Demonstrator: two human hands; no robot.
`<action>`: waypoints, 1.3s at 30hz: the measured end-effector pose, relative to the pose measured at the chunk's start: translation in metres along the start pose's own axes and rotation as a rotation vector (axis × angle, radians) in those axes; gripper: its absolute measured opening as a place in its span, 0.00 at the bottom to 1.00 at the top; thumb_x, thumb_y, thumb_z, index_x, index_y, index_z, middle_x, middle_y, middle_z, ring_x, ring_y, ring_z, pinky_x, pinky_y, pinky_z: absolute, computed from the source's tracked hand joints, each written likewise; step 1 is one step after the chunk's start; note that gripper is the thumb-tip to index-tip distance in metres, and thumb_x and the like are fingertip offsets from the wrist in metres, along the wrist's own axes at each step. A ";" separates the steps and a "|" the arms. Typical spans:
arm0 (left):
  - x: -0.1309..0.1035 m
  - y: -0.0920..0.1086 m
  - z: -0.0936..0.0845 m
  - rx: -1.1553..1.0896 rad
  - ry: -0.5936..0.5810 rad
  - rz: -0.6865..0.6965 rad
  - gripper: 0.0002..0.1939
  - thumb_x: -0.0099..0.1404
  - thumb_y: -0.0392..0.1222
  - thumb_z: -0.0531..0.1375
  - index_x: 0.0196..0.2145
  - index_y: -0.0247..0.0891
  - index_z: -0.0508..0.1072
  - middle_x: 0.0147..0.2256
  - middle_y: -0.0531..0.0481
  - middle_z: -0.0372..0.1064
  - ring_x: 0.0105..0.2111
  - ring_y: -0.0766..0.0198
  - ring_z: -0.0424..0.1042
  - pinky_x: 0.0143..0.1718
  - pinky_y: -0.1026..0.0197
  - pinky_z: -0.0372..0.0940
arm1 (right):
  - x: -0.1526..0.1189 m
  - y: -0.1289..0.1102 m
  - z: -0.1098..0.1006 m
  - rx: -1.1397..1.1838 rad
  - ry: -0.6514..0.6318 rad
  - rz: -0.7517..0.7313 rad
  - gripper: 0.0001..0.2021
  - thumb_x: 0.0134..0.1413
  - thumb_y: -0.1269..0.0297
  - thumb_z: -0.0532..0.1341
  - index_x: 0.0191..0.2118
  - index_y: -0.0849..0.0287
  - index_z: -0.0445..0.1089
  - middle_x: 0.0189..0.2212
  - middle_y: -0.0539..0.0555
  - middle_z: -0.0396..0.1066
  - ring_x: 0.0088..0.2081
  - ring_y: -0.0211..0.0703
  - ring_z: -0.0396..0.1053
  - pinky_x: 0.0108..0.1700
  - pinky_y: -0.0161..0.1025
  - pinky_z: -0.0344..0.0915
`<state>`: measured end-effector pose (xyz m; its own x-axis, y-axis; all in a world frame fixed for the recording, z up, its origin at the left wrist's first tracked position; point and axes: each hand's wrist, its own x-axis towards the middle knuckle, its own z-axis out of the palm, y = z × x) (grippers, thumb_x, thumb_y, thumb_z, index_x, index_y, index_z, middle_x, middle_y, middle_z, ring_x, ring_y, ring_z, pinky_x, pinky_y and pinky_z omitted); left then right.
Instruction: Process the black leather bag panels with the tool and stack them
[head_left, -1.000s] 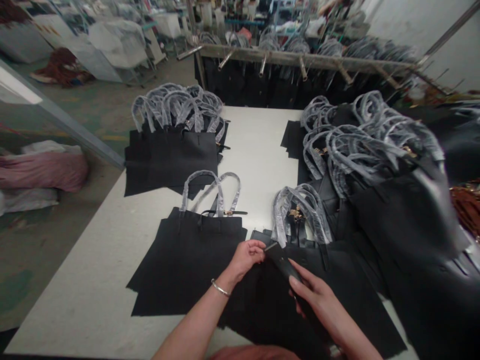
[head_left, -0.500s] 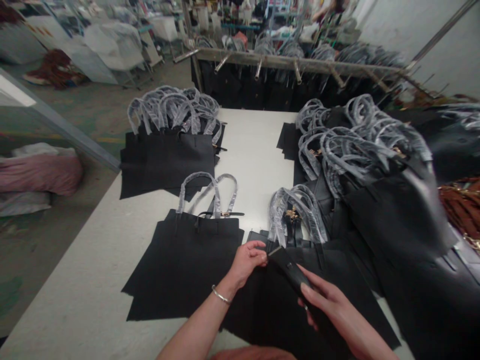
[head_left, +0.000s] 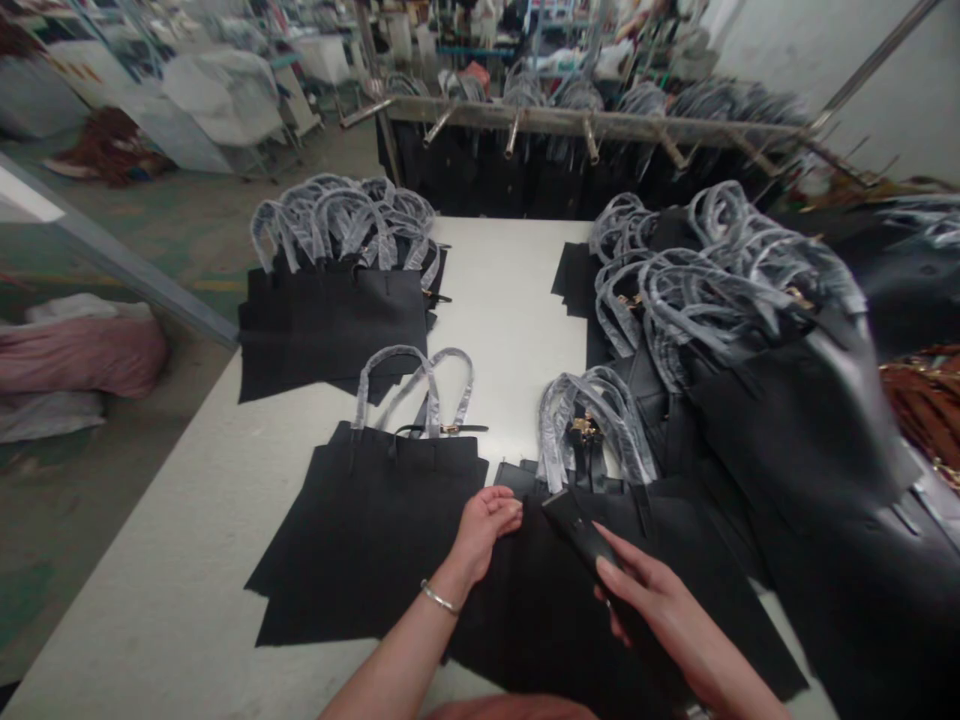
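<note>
1. Pink sack (head_left: 82, 345) material lies on the floor, left of our pale table (head_left: 517, 310).
2. At the table's far left we have a stack of black bags (head_left: 337, 325), their looped handles wrapped in clear film.
3. Nearer to us lies a second black stack (head_left: 367, 540), two wrapped handles reaching past its top edge.
4. Our left hand (head_left: 487, 525), a silver bracelet (head_left: 439, 597) at the wrist, is by that stack's right side. Its fingers curl, thumb close to forefinger; we can't make out whether they pinch anything.
5. Just right of those fingertips, and apart from them, we hold a black strip (head_left: 571, 525) over the middle stack (head_left: 525, 630), near wrapped handles and gold clasps (head_left: 587, 427).
6. Our right hand (head_left: 641, 585) grips this strip between thumb and fingers, its end pointing up and left.
7. Farther right we see a heap of black bags (head_left: 810, 430), then brown pieces (head_left: 926, 405) at the edge.
</note>
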<state>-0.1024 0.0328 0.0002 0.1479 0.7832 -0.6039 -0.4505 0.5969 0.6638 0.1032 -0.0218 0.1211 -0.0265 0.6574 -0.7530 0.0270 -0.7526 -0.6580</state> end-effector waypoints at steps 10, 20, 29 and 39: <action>0.006 -0.017 -0.005 0.109 0.083 0.016 0.20 0.45 0.41 0.71 0.36 0.32 0.73 0.28 0.50 0.71 0.24 0.72 0.66 0.27 0.68 0.59 | 0.022 0.007 0.017 -0.150 -0.034 -0.007 0.33 0.53 0.51 0.60 0.63 0.56 0.56 0.24 0.46 0.66 0.17 0.33 0.64 0.19 0.31 0.59; 0.005 -0.016 -0.008 0.113 0.104 -0.041 0.21 0.46 0.42 0.71 0.38 0.33 0.75 0.29 0.50 0.72 0.26 0.70 0.68 0.29 0.67 0.62 | 0.049 -0.018 0.033 -0.184 0.098 -0.095 0.31 0.54 0.53 0.59 0.63 0.57 0.57 0.24 0.47 0.68 0.17 0.34 0.65 0.19 0.32 0.62; 0.007 -0.014 -0.009 0.112 0.036 -0.054 0.22 0.44 0.43 0.72 0.36 0.31 0.76 0.31 0.45 0.73 0.26 0.69 0.68 0.29 0.67 0.61 | 0.047 -0.010 0.036 -0.166 0.002 -0.047 0.31 0.52 0.54 0.61 0.61 0.59 0.61 0.22 0.45 0.67 0.16 0.32 0.63 0.17 0.31 0.59; 0.004 -0.017 -0.012 0.136 -0.044 -0.027 0.19 0.47 0.45 0.71 0.35 0.32 0.76 0.31 0.47 0.73 0.25 0.71 0.67 0.28 0.68 0.59 | 0.043 -0.004 0.022 -0.255 -0.116 -0.077 0.30 0.53 0.54 0.60 0.61 0.57 0.62 0.23 0.46 0.67 0.17 0.32 0.63 0.18 0.31 0.60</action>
<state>-0.1041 0.0238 -0.0189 0.1983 0.7714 -0.6046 -0.3231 0.6339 0.7027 0.0805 0.0084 0.0915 -0.1523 0.6926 -0.7051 0.2709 -0.6568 -0.7037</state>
